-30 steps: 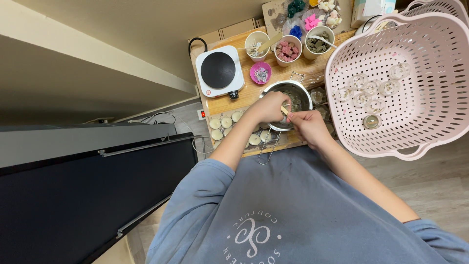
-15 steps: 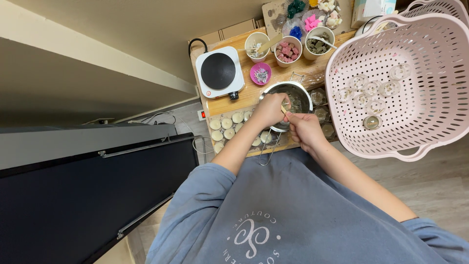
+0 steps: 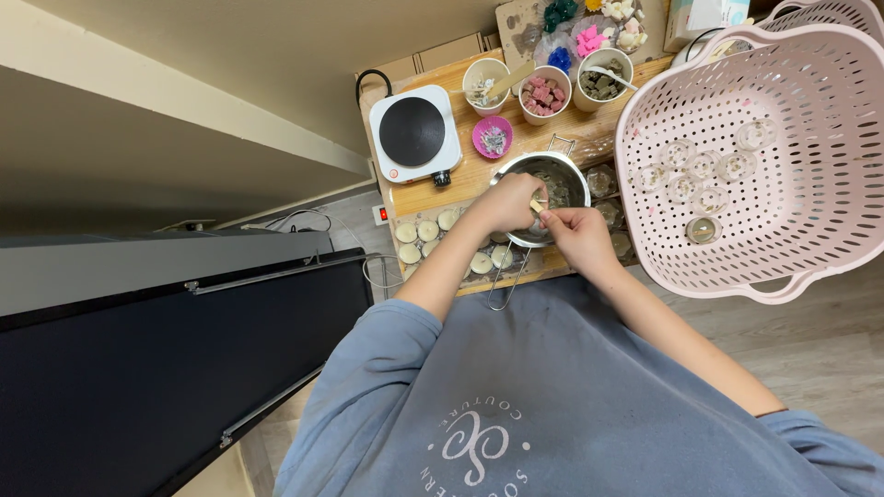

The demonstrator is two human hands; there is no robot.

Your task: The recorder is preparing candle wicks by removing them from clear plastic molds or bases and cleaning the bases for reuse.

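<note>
My left hand (image 3: 505,203) is curled over the near rim of a steel pot (image 3: 564,177) on a low wooden table (image 3: 465,177). What its fingers enclose is hidden. My right hand (image 3: 576,236) sits just beside it and pinches a short wooden stick (image 3: 537,206) whose tip points at my left hand's fingers. Rows of small pale tealight candles (image 3: 425,230) lie on the table under my left forearm. The pot's wire handle (image 3: 502,281) sticks out toward me.
A white single hot plate (image 3: 412,132) stands at the table's back left. Behind the pot are three paper cups (image 3: 543,94) of wax pieces and a small magenta bowl (image 3: 492,138). A pink perforated basket (image 3: 829,138) holding several glass cups (image 3: 700,175) sits right. A black panel (image 3: 138,368) lies left.
My right hand drew back slightly toward me, then returned close to my left hand at the pot's rim. My left hand has stayed in place.
</note>
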